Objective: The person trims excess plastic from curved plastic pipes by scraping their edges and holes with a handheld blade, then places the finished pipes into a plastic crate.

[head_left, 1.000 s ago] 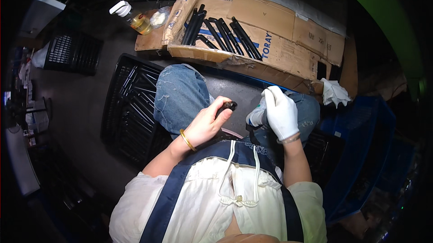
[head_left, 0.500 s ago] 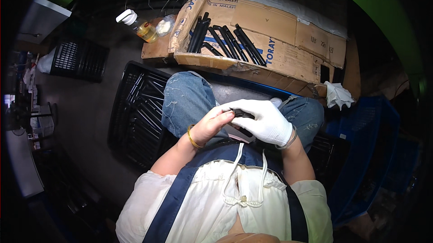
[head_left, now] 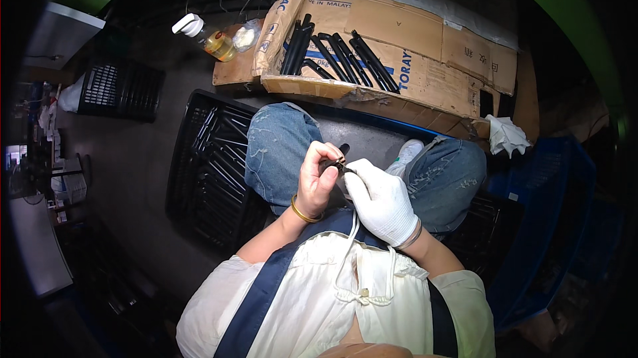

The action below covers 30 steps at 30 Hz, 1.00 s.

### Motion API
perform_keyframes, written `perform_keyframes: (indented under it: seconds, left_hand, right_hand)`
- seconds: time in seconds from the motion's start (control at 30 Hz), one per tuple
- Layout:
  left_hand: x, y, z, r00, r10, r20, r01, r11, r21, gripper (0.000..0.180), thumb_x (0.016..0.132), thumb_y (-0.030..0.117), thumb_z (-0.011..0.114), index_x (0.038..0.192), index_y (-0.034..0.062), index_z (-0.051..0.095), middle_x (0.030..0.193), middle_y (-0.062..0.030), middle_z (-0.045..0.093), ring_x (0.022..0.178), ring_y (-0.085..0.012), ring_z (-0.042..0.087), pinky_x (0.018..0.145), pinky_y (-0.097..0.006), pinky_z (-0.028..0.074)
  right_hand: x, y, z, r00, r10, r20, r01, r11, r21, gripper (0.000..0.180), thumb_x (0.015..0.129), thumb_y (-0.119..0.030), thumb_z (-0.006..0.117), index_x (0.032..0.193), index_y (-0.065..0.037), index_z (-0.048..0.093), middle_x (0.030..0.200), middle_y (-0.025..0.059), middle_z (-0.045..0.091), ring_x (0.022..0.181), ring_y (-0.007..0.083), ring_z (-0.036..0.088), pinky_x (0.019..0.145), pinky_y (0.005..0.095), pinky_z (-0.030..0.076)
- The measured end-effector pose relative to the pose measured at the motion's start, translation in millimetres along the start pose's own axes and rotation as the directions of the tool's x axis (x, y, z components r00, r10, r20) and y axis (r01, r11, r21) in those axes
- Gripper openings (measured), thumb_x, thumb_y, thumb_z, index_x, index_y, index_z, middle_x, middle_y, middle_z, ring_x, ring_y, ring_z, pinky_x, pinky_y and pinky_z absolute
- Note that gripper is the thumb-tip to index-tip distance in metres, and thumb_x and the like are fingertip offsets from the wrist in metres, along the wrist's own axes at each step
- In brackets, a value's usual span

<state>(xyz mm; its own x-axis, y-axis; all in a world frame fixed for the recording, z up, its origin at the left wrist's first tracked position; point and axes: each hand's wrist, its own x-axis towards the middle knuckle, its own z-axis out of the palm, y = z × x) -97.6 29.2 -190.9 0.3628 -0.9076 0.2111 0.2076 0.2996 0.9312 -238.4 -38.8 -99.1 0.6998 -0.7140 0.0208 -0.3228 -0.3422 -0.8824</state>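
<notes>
Nearest: white shirt point(head_left: 312, 291) under a dark blue apron point(head_left: 247, 298). Bare left hand point(head_left: 318, 177), gold bangle point(head_left: 306, 214) at its wrist: grip closed, thumb and fingers bent around a small black part point(head_left: 339, 163). White-gloved right hand point(head_left: 380, 200): grip nearly closed, fingertips pinched at the part's right side; exact contact partly hidden by the glove. The part is therefore between both hands, above the gap between the jeans-clad knees point(head_left: 280, 155). Left of the knees: black crate point(head_left: 183, 142) holding many glossy black tubes. Right: blue bin point(head_left: 555, 182), dimly lit. Beyond the knees: open cardboard box point(head_left: 435, 109), several black rods point(head_left: 376, 62) lying aslant inside; crumpled white cloth point(head_left: 508, 136) on its right corner. Just left of the box: white-capped bottle point(head_left: 218, 44), yellowish liquid. Farther left: black basket point(head_left: 119, 92).
</notes>
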Motion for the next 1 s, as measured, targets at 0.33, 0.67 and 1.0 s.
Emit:
perform_keyframes:
  seconds: [0.33,0.67,1.0]
  left_hand:
    - [-2,-1,1,0.999,-0.006,-0.032,0.006,1.0,0.002,0.026,0.09,0.022,0.061,0.099,0.0037,0.046,0.091,-0.0078,0.053,0.081,-0.0122,0.047,0.078,-0.026,0.04]
    - [9,15,10,0.915,0.398,0.069,-0.403,0.91,0.095,0.017,0.09,0.016,0.057,0.093,0.0052,0.044,0.076,-0.0078,0.049,0.066,-0.0174,0.044,0.067,-0.03,0.04]
    - [1,-3,12,0.995,0.068,-0.076,-0.08,0.981,-0.179,0.032,0.092,0.036,0.057,0.097,0.0074,0.043,0.083,-0.0061,0.048,0.075,-0.013,0.042,0.072,-0.028,0.037]
  right_hand:
    - [-2,5,3,0.999,-0.031,-0.016,0.031,0.999,-0.018,0.012,0.092,-0.016,0.058,0.1,-0.007,0.061,0.076,0.0171,0.064,0.065,0.0372,0.064,0.056,0.0428,0.051]
    - [-2,75,5,0.993,0.107,0.041,-0.104,0.991,-0.08,0.02,0.098,-0.01,0.044,0.091,-0.001,0.06,0.086,0.0175,0.061,0.076,0.0324,0.063,0.068,0.0364,0.049]
    - [12,9,12,0.983,0.186,-0.002,-0.158,0.842,0.516,0.015,0.095,-0.008,0.057,0.108,-0.001,0.056,0.099,0.0051,0.06,0.089,0.0089,0.056,0.08,0.0234,0.046]
